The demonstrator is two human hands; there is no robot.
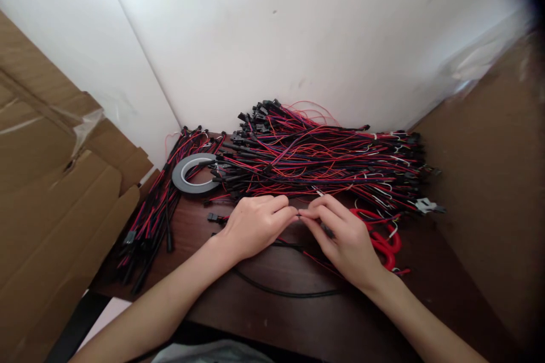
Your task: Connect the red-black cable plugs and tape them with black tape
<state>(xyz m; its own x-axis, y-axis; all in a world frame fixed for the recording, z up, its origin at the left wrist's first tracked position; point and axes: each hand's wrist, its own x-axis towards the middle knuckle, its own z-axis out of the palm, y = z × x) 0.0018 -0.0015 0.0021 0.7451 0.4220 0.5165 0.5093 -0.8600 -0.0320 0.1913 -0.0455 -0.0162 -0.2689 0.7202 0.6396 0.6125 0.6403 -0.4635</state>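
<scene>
My left hand point(261, 224) and my right hand point(340, 241) meet fingertip to fingertip above the table. Both are closed in a pinch on a thin dark wire point(299, 214), mostly hidden by the fingers. Under the right fingers a small black connector point(327, 230) shows. To the left of my left hand, another black connector point(213, 217) sticks out. A black cable point(293, 294) curves across the tabletop below my hands. Red-handled scissors point(385, 247) lie beside my right hand, partly covered by it.
A large heap of red-and-black wire harnesses point(298, 153) lies against the white wall point(272, 39). A smaller bundle point(155, 210) and a grey tape roll point(181, 181) are at the left. Cardboard stands on the left point(51, 227) and right point(485, 142) of the dark wooden table point(264, 317).
</scene>
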